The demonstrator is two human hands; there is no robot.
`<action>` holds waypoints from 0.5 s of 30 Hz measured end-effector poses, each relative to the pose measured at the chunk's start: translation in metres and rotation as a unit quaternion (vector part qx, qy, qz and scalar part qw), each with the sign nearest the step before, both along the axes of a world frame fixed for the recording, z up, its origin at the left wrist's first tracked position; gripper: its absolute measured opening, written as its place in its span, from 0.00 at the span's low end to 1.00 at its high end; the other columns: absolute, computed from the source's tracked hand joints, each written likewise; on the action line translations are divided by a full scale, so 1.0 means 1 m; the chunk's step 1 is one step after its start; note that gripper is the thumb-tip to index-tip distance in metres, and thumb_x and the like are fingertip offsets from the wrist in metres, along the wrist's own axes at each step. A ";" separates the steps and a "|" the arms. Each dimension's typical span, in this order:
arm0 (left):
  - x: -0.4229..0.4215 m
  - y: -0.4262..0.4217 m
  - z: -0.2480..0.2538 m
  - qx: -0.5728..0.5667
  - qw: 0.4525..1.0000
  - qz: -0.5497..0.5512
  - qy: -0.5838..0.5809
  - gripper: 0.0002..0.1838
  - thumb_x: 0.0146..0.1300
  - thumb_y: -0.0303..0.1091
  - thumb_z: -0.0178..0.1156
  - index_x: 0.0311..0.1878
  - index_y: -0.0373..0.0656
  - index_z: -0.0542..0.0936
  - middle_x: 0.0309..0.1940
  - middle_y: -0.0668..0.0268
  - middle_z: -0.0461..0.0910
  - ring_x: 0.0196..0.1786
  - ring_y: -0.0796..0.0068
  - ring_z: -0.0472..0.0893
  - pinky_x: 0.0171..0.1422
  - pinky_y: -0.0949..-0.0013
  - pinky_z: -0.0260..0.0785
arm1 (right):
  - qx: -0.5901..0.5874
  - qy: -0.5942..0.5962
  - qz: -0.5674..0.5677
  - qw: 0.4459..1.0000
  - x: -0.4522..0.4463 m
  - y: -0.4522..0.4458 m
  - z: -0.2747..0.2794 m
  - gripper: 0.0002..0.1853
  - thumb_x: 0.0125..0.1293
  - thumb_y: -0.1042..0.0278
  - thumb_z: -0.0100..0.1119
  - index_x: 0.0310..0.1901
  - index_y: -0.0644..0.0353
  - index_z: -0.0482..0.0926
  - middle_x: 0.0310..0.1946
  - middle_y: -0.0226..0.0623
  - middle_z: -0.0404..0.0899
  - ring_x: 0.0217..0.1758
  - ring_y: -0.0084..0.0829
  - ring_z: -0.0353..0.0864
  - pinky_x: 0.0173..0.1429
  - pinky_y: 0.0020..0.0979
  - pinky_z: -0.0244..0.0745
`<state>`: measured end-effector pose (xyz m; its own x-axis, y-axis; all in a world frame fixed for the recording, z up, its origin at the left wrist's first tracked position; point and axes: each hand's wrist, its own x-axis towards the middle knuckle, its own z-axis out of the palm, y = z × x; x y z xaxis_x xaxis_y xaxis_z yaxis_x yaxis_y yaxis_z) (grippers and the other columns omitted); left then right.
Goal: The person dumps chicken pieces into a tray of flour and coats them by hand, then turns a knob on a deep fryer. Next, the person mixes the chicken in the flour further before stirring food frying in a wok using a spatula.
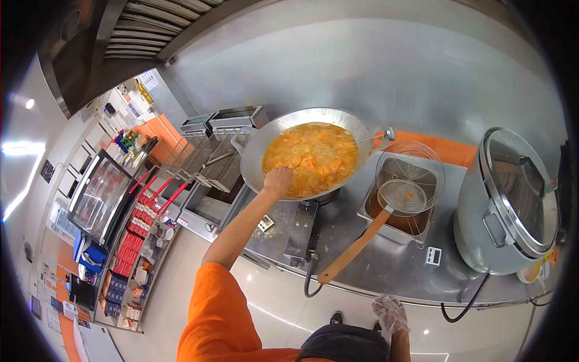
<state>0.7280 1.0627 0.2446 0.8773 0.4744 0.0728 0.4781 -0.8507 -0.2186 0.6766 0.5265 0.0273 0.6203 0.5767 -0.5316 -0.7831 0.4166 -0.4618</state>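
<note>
My left hand (278, 181) is bare and closed, held over the near left side of a large metal wok (252, 158). Whatever its fingers hold is hidden. Bubbling yellow oil (322, 134) fills the wok, with orange pieces of fried food (308, 161) floating just beyond my hand. A dial thermometer (389, 132) leans over the right rim, its probe in the oil. At my right side, away from the counter, hangs my right hand (391, 311) in a clear plastic glove. Its fingers are too unclear to read.
A wooden-handled strainer (356, 246) and a wire skimmer (437, 158) lie across a metal container (395, 232) of brown liquid. A timer (433, 256) and a large lidded pot (476, 211) are farther right. Fryer baskets (211, 163) stand left of the wok. Cables hang over the counter edge.
</note>
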 end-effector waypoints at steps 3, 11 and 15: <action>-0.004 0.004 0.011 0.001 1.000 0.023 -0.006 0.10 0.62 0.29 0.55 0.40 0.40 0.86 0.41 0.51 0.85 0.46 0.52 0.86 0.48 0.56 0.80 | 0.012 -0.006 0.001 1.000 -0.002 -0.004 -0.008 0.09 0.69 0.76 0.55 0.47 0.63 0.81 0.41 0.46 0.85 0.43 0.43 0.87 0.48 0.42 0.85; -0.035 0.018 0.035 -0.071 0.997 0.017 -0.008 0.13 0.64 0.39 0.56 0.41 0.40 0.84 0.41 0.49 0.84 0.46 0.47 0.84 0.50 0.50 0.77 | -0.025 0.003 -0.027 0.999 -0.003 -0.009 0.013 0.07 0.67 0.75 0.58 0.44 0.61 0.81 0.40 0.45 0.84 0.41 0.41 0.86 0.46 0.40 0.85; -0.041 0.023 0.029 -0.076 0.997 -0.022 0.026 0.15 0.65 0.42 0.56 0.39 0.39 0.84 0.40 0.46 0.83 0.45 0.44 0.83 0.50 0.48 0.76 | -0.041 0.019 -0.035 0.998 0.000 -0.003 0.021 0.06 0.63 0.76 0.62 0.41 0.61 0.80 0.35 0.41 0.84 0.36 0.37 0.86 0.44 0.37 0.84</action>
